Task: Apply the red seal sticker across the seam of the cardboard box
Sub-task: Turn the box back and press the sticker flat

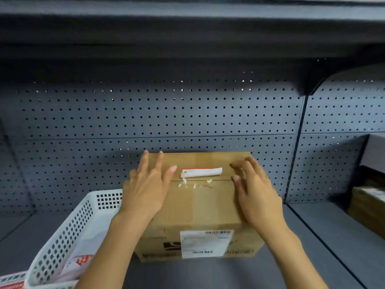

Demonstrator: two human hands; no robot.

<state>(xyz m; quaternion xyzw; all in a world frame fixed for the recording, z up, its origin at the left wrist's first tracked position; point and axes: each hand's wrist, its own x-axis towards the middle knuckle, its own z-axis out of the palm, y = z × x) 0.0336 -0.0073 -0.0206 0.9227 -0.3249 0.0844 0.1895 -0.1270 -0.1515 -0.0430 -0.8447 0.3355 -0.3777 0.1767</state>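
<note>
- Hands are spreading flat: left hand [145,185] and right hand [253,189] steadying the brown cardboard box [200,205], gripping nothing.
- Red-edged white seal sticker [201,172] is lying just beyond the seam [218,180]; next I am probably lifting it across.

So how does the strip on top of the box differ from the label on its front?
The sticker strip is long and narrow, with a red edge, and lies on the cardboard box top just behind the seam; the shipping label is a large rectangle with barcodes on the front face. The strip's right end looks curled up, while the label sits flat. Both are mostly white paper. The left hand and right hand rest open on the top.
</note>
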